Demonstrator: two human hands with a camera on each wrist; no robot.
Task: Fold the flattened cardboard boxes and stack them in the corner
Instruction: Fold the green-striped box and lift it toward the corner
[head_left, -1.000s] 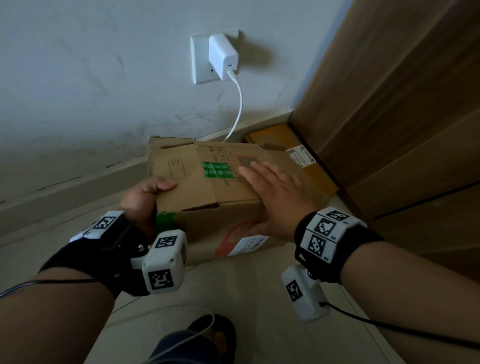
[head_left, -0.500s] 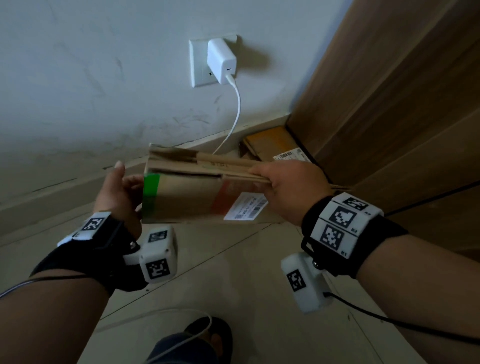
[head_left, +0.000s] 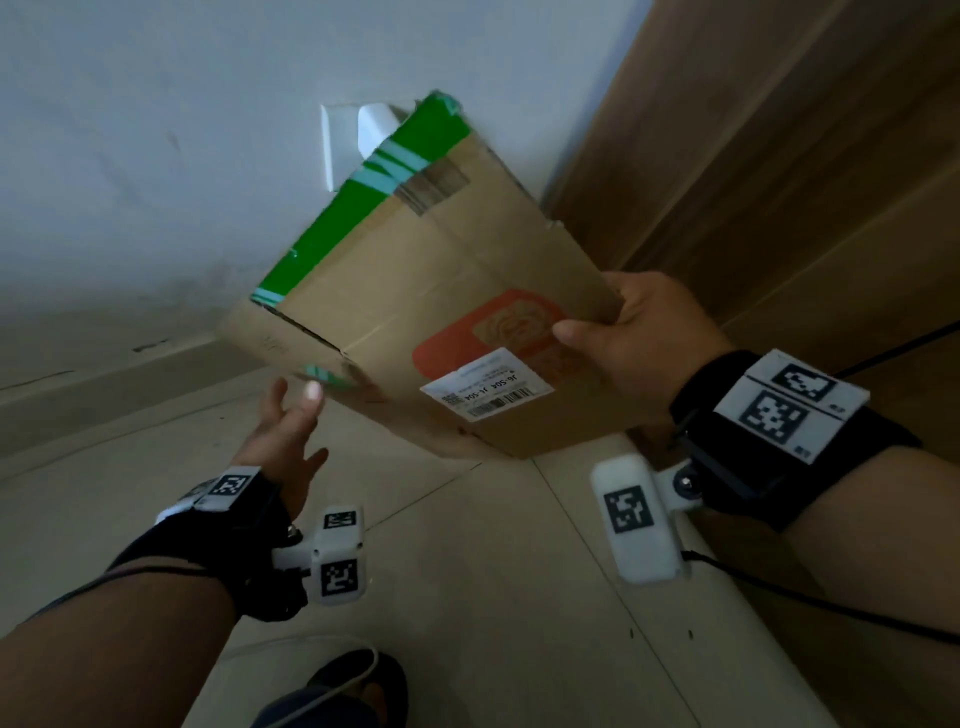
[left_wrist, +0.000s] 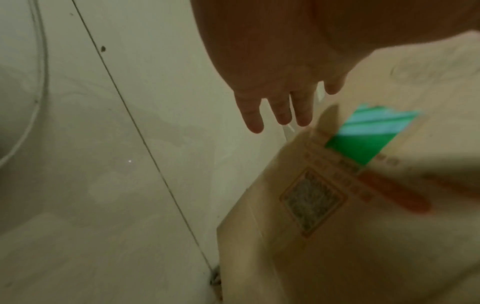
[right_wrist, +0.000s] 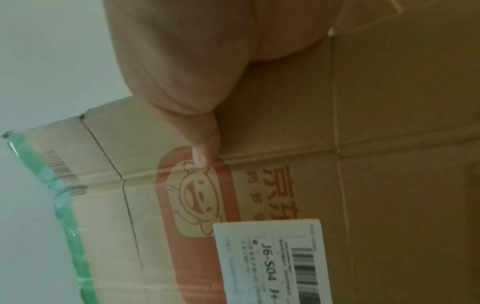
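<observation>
Your right hand (head_left: 641, 332) holds one flattened cardboard box (head_left: 447, 312) up in the air, tilted, in front of the wall (head_left: 156, 156) and above the tiled floor (head_left: 467, 571). Your thumb lies on the top face and your fingers curl under the near edge, pinching the box. Its one white shipping label (head_left: 485, 384) reads "J6-S04" above a barcode. It overlaps an orange logo (right_wrist: 192, 197) of a smiling cartoon animal, with red Chinese characters beside it. Green tape (head_left: 363, 208) with pale stripes runs along the far edge. In the left wrist view you can see a printed square code, too blurred to read. Your left hand (head_left: 283, 431) is below the box's lower left corner, fingers straight and slightly spread, gripping nothing. One white wall socket (head_left: 337, 145) shows behind the box.
</observation>
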